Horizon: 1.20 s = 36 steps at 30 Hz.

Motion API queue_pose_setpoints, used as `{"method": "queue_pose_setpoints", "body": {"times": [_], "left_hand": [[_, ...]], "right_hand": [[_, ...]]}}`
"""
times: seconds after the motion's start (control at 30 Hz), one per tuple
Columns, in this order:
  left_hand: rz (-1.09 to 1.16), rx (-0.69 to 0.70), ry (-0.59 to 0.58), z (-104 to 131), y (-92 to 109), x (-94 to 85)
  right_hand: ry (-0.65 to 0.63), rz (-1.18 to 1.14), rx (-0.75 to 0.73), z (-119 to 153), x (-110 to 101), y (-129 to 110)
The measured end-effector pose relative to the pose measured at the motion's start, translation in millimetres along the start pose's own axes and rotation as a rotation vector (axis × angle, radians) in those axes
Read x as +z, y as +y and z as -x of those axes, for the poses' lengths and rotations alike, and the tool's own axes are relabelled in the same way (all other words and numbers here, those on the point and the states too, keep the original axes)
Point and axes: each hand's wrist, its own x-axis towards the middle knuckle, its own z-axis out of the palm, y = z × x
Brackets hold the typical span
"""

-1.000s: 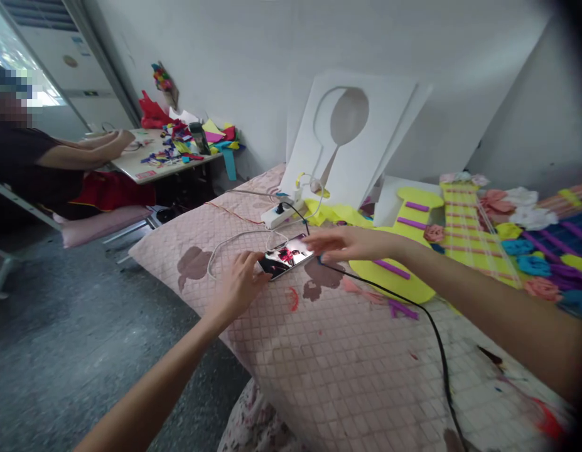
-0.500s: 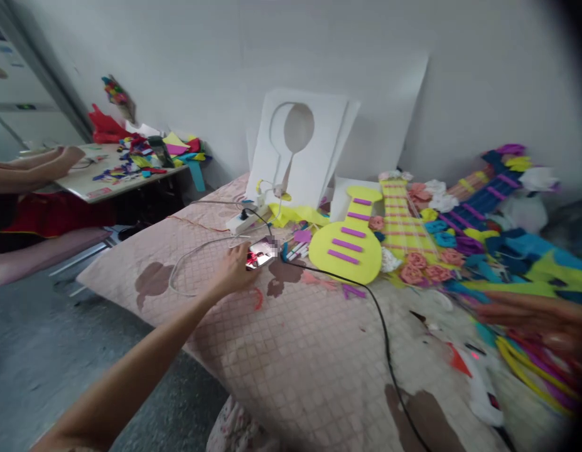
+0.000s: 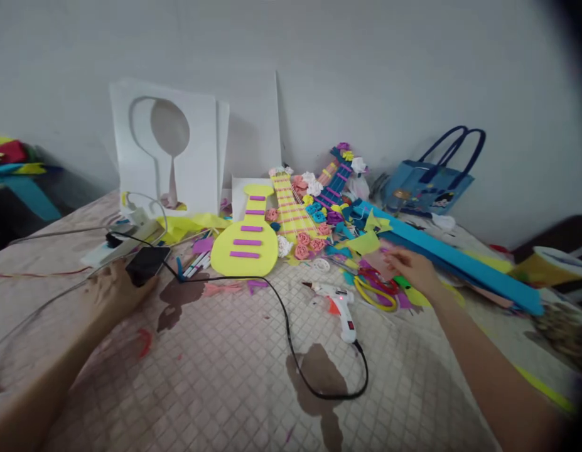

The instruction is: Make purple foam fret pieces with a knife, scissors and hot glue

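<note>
My left hand [image 3: 114,292] rests on the table with its thumb and fingers at the near and left edges of a dark-screened phone [image 3: 149,262], gripping it. Across the table, my right hand [image 3: 410,267] is closed, fingertips together beside a pale pink scrap [image 3: 381,263] in the craft pile; whether it holds that scrap I cannot tell. Just left of it lie yellow-handled scissors [image 3: 374,296] and a white glue gun [image 3: 344,311], its small red light lit. A yellow guitar-shaped cutout [image 3: 246,254] with purple strips stands between my hands.
Behind are white boards [image 3: 201,138] with a cut-out shape. A power strip [image 3: 105,251] sits at left; a black cord [image 3: 287,326] loops across the quilted cloth [image 3: 215,376]. Decorated paper pieces [image 3: 291,207], a long blue strip [image 3: 460,260] and a blue bag [image 3: 425,185] are at right.
The view has swung right, bringing the blue bag in and taking the other person out. The phone's screen has gone from lit to dark. My right hand shows clearly, fingers closed.
</note>
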Motion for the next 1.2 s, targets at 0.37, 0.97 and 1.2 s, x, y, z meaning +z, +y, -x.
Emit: {"method": "queue_pose_setpoints", "body": {"times": [0.37, 0.97, 1.2], "left_hand": [[0.258, 0.026, -0.007, 48.3, -28.2, -25.0], [0.689, 0.548, 0.189, 97.5, 43.3, -35.0], [0.685, 0.939, 0.063, 115.7, 92.2, -37.4]], "right_hand": [[-0.037, 0.160, -0.061, -21.6, 29.3, -16.8], [0.220, 0.220, 0.256, -32.2, -34.7, 24.7], [0.036, 0.310, 0.155, -41.5, -6.4, 39.7]]}}
